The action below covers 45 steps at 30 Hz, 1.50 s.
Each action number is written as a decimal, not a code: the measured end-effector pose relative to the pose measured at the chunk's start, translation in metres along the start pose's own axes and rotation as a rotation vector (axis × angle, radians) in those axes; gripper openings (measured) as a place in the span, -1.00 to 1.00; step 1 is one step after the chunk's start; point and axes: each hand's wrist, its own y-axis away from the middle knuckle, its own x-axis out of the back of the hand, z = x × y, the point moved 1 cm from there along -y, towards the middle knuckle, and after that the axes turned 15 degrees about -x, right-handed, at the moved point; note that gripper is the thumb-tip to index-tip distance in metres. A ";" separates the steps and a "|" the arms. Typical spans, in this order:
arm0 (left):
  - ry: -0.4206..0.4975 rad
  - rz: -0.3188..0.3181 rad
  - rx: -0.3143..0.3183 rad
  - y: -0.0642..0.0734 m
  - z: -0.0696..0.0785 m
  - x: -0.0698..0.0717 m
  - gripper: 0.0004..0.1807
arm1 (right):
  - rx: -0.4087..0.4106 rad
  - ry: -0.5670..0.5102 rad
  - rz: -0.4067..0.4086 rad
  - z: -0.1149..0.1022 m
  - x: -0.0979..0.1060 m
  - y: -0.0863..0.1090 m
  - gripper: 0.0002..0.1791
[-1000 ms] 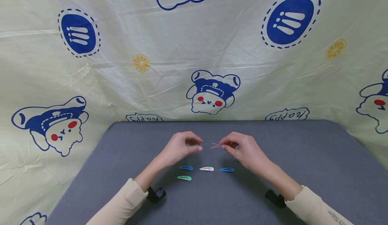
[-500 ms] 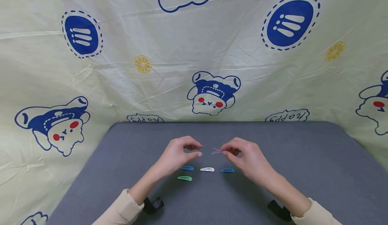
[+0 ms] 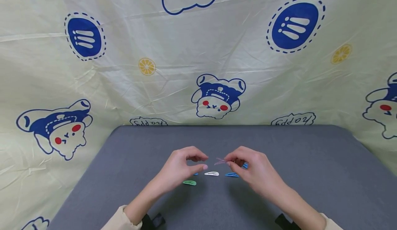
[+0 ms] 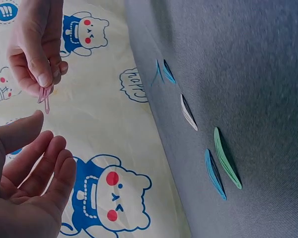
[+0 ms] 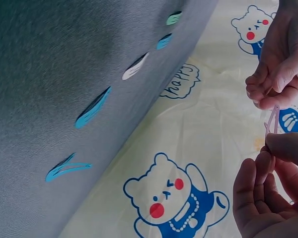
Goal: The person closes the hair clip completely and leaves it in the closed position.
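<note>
Both lowered: right hand (image 3: pixel 252 169) pinching pink clip (image 5: pixel 271 118), left hand (image 3: pixel 180 168) relaxed; right-wrist view shows me splayed blue clip (image 5: pixel 57 172), half-hidden from head.

Creased pale cartoon-print sheet (image 3: pixel 192 51) behind grey round-cornered table (image 3: pixel 313 168).

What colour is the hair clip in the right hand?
The hair clip is pink, best seen in the right wrist view.

The left hand (image 3: pixel 181 166) and right hand (image 3: pixel 252 168) are bare. The left sleeve (image 3: pixel 121 220) is plain cream cloth, lightly creased; the right sleeve (image 3: pixel 330 223) matches. A blocky black left mount (image 3: pixel 148 223) and a similar right mount (image 3: pixel 283 222) jut from the forearms' inner sides.
</note>
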 end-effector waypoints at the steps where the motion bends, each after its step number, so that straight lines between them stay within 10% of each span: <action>1: 0.008 0.002 0.001 0.002 0.001 0.000 -0.80 | 0.006 -0.002 0.004 -0.001 0.000 0.002 -0.79; 23: 0.074 0.067 -0.028 0.027 0.029 -0.012 -0.77 | -0.074 -0.040 0.064 -0.019 0.004 0.043 -0.68; 45: 0.046 0.121 -0.099 0.031 0.039 -0.025 -0.73 | 0.036 -0.122 0.128 -0.013 -0.005 0.054 -0.63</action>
